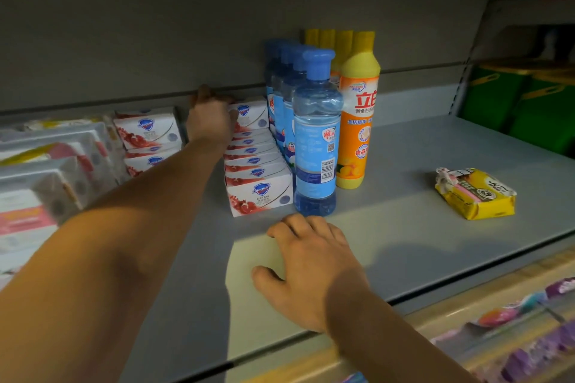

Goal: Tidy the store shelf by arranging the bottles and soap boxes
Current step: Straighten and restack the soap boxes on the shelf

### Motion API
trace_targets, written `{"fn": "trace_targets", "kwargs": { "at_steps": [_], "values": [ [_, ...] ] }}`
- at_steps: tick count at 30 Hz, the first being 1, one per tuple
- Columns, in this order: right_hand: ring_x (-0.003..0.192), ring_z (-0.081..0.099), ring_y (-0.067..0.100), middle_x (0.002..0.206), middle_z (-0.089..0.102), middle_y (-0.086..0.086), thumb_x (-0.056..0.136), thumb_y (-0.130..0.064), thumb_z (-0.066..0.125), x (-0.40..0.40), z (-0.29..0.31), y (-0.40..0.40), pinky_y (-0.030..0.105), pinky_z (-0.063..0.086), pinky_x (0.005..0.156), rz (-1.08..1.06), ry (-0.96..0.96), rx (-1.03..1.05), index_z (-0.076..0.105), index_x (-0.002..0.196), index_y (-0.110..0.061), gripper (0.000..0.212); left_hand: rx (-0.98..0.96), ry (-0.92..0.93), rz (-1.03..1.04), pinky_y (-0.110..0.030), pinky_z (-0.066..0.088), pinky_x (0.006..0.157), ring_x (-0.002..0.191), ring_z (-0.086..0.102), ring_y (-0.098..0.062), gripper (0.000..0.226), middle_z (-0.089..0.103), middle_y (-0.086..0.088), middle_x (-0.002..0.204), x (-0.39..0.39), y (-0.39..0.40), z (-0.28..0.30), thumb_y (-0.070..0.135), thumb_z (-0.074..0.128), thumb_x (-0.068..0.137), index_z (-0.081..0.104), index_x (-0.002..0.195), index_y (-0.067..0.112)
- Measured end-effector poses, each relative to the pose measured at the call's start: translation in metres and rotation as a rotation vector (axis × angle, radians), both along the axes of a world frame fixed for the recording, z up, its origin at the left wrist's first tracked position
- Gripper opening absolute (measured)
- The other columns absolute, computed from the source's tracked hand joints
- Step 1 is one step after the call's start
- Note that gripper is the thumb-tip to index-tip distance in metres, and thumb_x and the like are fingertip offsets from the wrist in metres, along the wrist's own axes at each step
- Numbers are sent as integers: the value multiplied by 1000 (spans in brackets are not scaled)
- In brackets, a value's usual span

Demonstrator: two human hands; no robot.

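Note:
A row of white-and-red soap boxes (259, 193) runs front to back on the grey shelf (420, 227). My left hand (210, 116) reaches to the back and grips the rearmost soap box (252, 113), which stands raised above the row. Right of the boxes stands a file of blue bottles (315, 137), then a file of yellow-orange bottles (357, 121). My right hand (311, 264) rests on the shelf in front of the blue bottles, fingers loosely bent, holding nothing. Two more soap boxes (149, 129) sit left of my forearm.
White multi-packs (46, 171) fill the shelf's left side. A yellow wrapped pack (476, 193) lies alone at the right. Green boxes (513, 102) stand beyond the shelf's right end. A lower shelf with purple and pink goods (529, 336) shows at bottom right.

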State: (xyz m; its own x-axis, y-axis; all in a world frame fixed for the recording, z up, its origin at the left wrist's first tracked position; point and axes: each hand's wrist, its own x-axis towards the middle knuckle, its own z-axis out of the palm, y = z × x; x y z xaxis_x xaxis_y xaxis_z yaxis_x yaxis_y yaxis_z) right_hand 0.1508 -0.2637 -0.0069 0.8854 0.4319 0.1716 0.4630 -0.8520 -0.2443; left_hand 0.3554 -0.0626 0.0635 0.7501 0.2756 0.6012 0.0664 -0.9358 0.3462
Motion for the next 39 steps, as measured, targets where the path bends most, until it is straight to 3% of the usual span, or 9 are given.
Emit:
{"fn": "trace_targets", "kwargs": {
  "at_steps": [3,5,12,15,18,22,28,35,39],
  "values": [
    [121,36,21,131,44,-7,77,-68,21,1,0,-1,43,32,107,0,0,6,44,132,-31,70,73,4,-15,-33,43,76,103,60,-31,34,55,-15,123,-10,0,13,34,61,94,61,121,13],
    [121,37,21,130,45,-8,78,-67,25,0,1,-1,41,31,107,-8,0,15,45,131,-32,66,86,21,-42,-38,50,82,108,59,-34,42,56,-16,126,-22,4,24,34,62,93,56,130,16],
    [120,41,22,130,46,-7,83,-63,36,-4,5,-1,39,34,105,-4,-11,0,48,131,-31,59,-235,-18,-202,-23,43,89,101,66,-24,36,70,-7,114,-120,19,14,26,63,90,63,125,16],
    [122,41,23,132,47,-5,86,-62,40,-4,6,-1,39,35,104,-9,-9,-17,48,133,-30,57,-430,62,-299,-34,50,97,97,68,-23,32,71,-3,104,-175,26,-2,23,68,85,66,116,19],
    [122,44,25,133,50,-2,86,-59,45,-4,10,2,37,38,103,-13,-18,-34,51,133,-28,57,-660,88,-355,-35,53,90,89,68,-22,31,72,-5,95,-230,35,-15,23,67,72,69,103,20],
    [120,48,25,130,56,2,86,-50,55,-5,18,23,35,42,97,79,-49,70,55,130,-25,50,-828,122,-366,-35,56,71,67,65,-18,17,70,-11,87,-280,59,-27,4,62,91,69,104,12],
    [121,49,19,138,51,0,87,-45,62,18,38,96,28,38,87,200,25,282,52,134,-29,50,-924,45,-312,-44,54,73,69,62,-22,14,69,-15,86,-314,94,-35,9,58,95,69,103,3],
    [129,46,29,144,43,7,90,-40,61,76,43,172,32,37,96,186,-77,184,41,145,-20,62,-1047,-101,-280,-33,51,59,68,56,-25,14,70,-10,84,-318,104,-48,8,56,96,68,96,0],
    [134,38,39,150,34,12,89,-42,64,114,46,198,46,37,107,136,-132,61,31,151,-18,75,-1081,-106,-265,-36,51,61,69,58,-26,15,71,-21,91,-315,105,-48,11,56,96,68,99,2]
  ]
}}
